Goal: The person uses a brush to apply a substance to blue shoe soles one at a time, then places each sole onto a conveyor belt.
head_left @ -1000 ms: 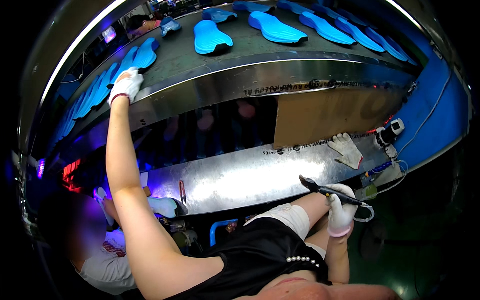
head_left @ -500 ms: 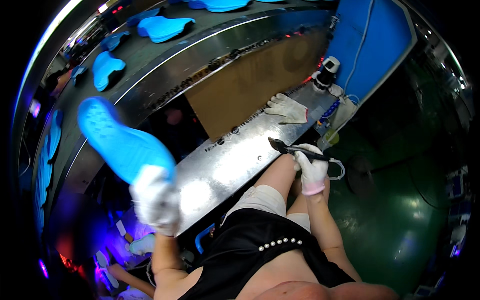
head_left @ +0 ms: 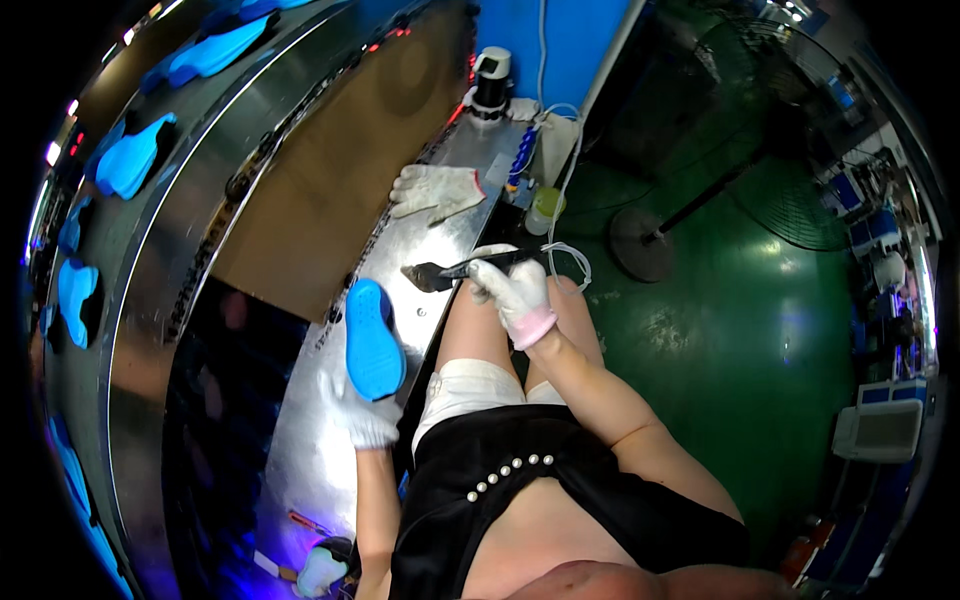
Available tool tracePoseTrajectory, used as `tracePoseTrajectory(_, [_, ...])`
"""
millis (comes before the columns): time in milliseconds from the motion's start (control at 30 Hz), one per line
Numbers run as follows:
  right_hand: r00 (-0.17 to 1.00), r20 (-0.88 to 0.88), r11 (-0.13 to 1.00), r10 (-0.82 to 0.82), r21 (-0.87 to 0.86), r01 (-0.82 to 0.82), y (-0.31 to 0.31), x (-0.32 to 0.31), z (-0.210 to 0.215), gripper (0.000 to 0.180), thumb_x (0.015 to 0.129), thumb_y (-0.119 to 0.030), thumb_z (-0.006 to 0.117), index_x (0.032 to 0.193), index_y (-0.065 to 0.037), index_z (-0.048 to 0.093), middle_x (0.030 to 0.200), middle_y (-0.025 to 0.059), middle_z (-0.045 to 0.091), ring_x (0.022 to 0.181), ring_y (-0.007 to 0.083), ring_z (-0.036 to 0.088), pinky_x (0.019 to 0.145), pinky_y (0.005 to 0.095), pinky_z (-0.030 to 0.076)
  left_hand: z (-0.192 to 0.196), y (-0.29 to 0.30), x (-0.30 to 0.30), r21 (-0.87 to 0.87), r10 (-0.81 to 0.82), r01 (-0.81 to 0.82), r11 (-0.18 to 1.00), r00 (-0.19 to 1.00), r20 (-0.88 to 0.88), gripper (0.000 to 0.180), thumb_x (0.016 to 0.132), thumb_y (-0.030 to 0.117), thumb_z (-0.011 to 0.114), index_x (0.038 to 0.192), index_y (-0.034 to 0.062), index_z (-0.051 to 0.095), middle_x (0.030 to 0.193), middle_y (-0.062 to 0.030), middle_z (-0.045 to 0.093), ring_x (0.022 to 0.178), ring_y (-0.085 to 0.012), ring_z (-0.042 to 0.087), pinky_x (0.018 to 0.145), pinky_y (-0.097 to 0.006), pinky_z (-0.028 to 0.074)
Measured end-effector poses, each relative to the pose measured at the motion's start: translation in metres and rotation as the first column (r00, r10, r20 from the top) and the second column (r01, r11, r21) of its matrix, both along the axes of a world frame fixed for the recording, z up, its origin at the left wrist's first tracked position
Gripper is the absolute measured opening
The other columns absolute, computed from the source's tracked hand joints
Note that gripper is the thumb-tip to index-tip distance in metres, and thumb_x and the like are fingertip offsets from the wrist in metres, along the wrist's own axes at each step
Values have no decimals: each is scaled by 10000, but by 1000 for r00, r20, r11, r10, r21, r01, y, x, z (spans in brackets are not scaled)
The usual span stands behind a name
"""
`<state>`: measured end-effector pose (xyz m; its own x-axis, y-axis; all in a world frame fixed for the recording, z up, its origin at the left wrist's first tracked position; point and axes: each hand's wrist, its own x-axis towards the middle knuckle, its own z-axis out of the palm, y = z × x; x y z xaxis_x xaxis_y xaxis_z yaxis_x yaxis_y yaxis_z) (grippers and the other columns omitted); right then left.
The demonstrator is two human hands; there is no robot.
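Note:
A blue shoe sole (head_left: 373, 342) is above the metal bench, its long side roughly upright in the view. Around its lower end is my left hand (head_left: 362, 415) in a white glove; the fingers are smeared by motion, but the hand appears closed on the sole. My right hand (head_left: 517, 297), in a white glove with a pink cuff, is over my knees and grips a black-handled brush (head_left: 490, 262). Brownish bristles on the brush point left, over the bench. A pale thin tube (head_left: 575, 262) loops from the handle's other end.
A spare white glove (head_left: 435, 190) lies on the metal bench (head_left: 310, 470). A conveyor (head_left: 125, 260) carrying several blue soles runs along the left, behind a brown board (head_left: 320, 180). A black-and-white device (head_left: 491, 85) and yellowish container (head_left: 545, 210) stand farther off. A floor fan (head_left: 645, 245) is right.
My left hand has brought the blue sole from beside the conveyor rightward over the bench and turned it. My right hand still holds the brush. The whole view has swung to the right.

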<state>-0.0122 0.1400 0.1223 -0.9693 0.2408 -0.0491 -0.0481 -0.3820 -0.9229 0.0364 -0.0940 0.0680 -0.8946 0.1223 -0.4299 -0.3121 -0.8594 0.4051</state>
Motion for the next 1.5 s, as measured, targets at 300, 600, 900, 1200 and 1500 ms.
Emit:
tracePoseTrajectory(300, [996, 23, 892, 82, 444, -83, -9, -6, -37, 118, 826, -120, 699, 874, -14, 682, 701, 21, 646, 565, 84, 561, 527, 238, 449, -60, 38, -31, 454, -249, 179, 873, 963, 100, 546, 950, 511, 386, 1116, 12, 530, 990, -147, 582, 867, -312, 571, 795, -449, 495])
tracePoseTrajectory(600, [809, -217, 204, 547, 971, 122, -45, 36, 28, 134, 771, -146, 702, 886, -115, 641, 681, 94, 598, 637, 253, 628, 585, 359, 503, -7, 41, -35, 261, -65, 177, 949, 920, -387, 765, 917, 660, 303, 1329, 34, 456, 1213, -205, 562, 1041, -363, 585, 937, -509, 473])
tracePoseTrajectory(900, [785, -423, 550, 453, 825, 128, -47, 25, 52, 183, 743, -68, 749, 906, -53, 669, 806, 82, 660, 697, 243, 660, 624, 312, 522, -2, 72, -11, 575, 89, 198, 794, 898, -431, 752, 938, 640, 276, 1418, 70, 380, 1346, -148, 506, 1186, -313, 520, 1046, -448, 407])
tracePoseTrajectory(1200, [651, -463, 433, 602, 874, 222, -49, 49, 42, 241, 731, -44, 682, 969, -82, 694, 837, 73, 683, 718, 189, 672, 667, 306, 527, 22, 59, -16, 338, -119, 348, 875, 829, -547, 762, 934, 648, 308, 1368, 28, 390, 1273, -219, 531, 1110, -375, 557, 997, -493, 440])
tracePoseTrajectory(1500, [739, -448, 621, 503, 782, 51, -51, 59, 50, 184, 740, -73, 754, 907, -58, 677, 781, 115, 660, 684, 274, 655, 643, 334, 528, 28, 42, -28, 354, -106, 273, 894, 899, -425, 956, 838, 796, 286, 1402, 28, 357, 1191, -330, 547, 976, -431, 610, 857, -522, 521])
